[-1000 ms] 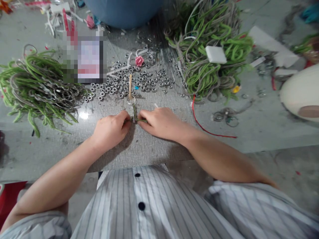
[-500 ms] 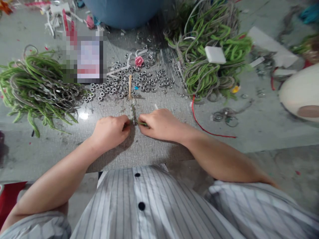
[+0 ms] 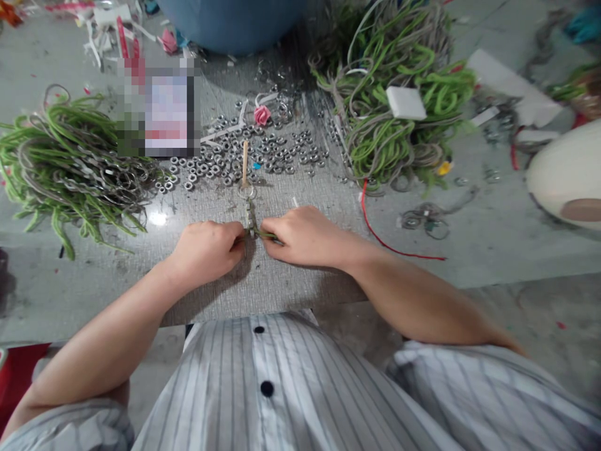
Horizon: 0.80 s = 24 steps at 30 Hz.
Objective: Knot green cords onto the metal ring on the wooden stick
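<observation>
Between my hands lies a short braid of cord with metal nuts (image 3: 250,216), its top joined to a key ring (image 3: 246,191) beside an upright wooden peg (image 3: 245,164). My left hand (image 3: 209,250) is closed on a cord at the braid's left side. On the other side my right hand (image 3: 303,235) pinches a green cord (image 3: 271,237) that runs out from the braid's lower end. The fingertips of both hands are partly hidden beneath the knuckles. Many loose hex nuts (image 3: 277,156) are scattered just beyond the peg.
Green and grey cords with nuts form a heap (image 3: 79,169) at left; another cord bundle (image 3: 399,138) with a white block (image 3: 406,103) lies at right. A blue tub (image 3: 235,25) stands behind. A red string (image 3: 389,247) and a white rounded object (image 3: 568,175) are further right.
Both hands stay almost in place, still closed on the cords. The cords at the braid's lower end have shifted slightly between them.
</observation>
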Tool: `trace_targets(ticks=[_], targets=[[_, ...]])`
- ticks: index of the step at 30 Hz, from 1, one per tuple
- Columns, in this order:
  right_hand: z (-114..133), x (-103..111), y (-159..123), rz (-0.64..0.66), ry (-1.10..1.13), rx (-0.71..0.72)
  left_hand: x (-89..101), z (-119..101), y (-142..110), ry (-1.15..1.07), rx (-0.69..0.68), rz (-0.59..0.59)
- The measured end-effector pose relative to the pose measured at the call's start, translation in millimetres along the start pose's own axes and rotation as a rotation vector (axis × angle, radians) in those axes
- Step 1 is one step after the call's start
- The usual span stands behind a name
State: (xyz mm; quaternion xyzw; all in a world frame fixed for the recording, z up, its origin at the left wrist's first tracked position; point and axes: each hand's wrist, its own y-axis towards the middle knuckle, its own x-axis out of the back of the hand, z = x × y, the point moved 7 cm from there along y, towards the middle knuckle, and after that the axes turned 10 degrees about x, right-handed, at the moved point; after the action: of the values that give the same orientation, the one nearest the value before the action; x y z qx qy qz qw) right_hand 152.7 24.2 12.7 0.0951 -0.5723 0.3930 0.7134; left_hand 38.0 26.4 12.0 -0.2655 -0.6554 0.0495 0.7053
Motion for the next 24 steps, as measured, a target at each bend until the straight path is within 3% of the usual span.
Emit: trace_targets(ticks=[10,24], targets=[[-9.3,3.5,-1.9,-0.086,0.031,-0.077,4.7,2.2,-0.2,-0.059,0.041,-0.057],[-5.6,4.5,-2.7,-0.06,0.056,-0.05,3.2,5.0,0.4,-0.041,0.083,-0.052]])
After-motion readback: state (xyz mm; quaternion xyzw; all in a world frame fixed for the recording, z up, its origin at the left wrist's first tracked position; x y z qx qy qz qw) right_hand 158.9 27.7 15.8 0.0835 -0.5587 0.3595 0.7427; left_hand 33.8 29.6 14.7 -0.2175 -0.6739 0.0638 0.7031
